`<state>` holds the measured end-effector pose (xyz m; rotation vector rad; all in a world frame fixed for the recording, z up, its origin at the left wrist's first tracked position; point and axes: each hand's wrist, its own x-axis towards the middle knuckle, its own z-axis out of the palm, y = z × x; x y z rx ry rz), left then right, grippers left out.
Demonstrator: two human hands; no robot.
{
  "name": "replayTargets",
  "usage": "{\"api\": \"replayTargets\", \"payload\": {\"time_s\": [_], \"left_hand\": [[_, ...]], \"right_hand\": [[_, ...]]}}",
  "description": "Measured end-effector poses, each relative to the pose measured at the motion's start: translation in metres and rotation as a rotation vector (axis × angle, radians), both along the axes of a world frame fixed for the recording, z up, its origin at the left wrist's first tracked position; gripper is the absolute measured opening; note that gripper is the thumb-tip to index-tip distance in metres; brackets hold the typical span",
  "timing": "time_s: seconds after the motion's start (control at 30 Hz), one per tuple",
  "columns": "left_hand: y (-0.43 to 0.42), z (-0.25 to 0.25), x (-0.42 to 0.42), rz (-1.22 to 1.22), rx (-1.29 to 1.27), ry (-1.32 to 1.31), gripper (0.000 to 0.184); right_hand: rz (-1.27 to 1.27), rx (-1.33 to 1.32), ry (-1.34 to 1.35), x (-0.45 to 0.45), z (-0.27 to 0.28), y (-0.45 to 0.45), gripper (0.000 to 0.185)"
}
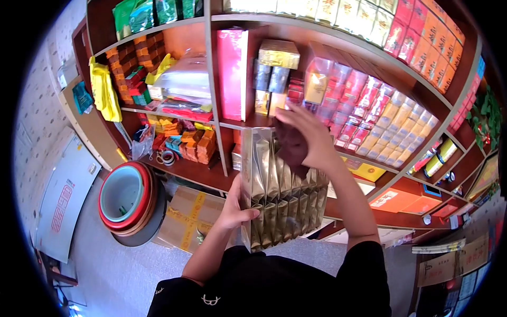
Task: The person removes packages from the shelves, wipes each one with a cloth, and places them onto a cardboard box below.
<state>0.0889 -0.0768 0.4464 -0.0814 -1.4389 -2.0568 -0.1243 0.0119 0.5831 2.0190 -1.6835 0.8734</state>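
Gold foil packets (288, 211), stood in two rows inside a clear box (246, 169), are held up before the body, in front of the shelving. The box is grasped along its left side by the left hand (235, 211), with the thumb laid over the edge of the front. A dark maroon cloth (290, 145) is gripped in the right hand (312, 134) and is held over the upper part of the box; whether it is pressed against the packets cannot be told.

Just beyond, the wooden shelving (213, 79) is filled with red and gold packages (364, 108), and a gold box (278, 54) is stacked on silver containers (270, 76). To the left, orange packs (202, 145) are piled near rolls of tape (166, 157), and a yellow bag (104, 90) is hung at the shelving's end.

On the floor (124, 272), nested basins (124, 190) are placed beside a cardboard box (182, 227) sealed with yellow tape. Farther left, a white panel (66, 195) is leaned at a slant.
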Motion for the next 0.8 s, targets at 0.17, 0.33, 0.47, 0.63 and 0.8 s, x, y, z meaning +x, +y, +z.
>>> {"api": "replayTargets", "payload": {"time_s": [0.17,0.33,0.47,0.63,0.8], "left_hand": [[-0.021,-0.003,0.026,0.116,0.033,0.057,0.094],[-0.028,-0.011,0.04,0.284,0.068,-0.133,0.097],[-0.022,-0.008,0.058,0.21,0.132,0.079,0.097],[-0.026,-0.007,0.072,0.318,0.074,0.102,0.099],[-0.047,-0.012,0.088,0.478,0.18,0.281,0.093]], "right_hand": [[-0.002,-0.235,-0.039,0.028,-0.035,-0.032,0.067],[0.372,0.115,0.093,0.115,-0.063,-0.037,0.074],[0.068,-0.181,-0.235,0.065,-0.027,-0.069,0.058],[-0.049,-0.239,-0.92,0.022,-0.054,-0.102,0.051],[0.035,0.232,-1.081,0.035,-0.124,-0.077,0.05]]}}
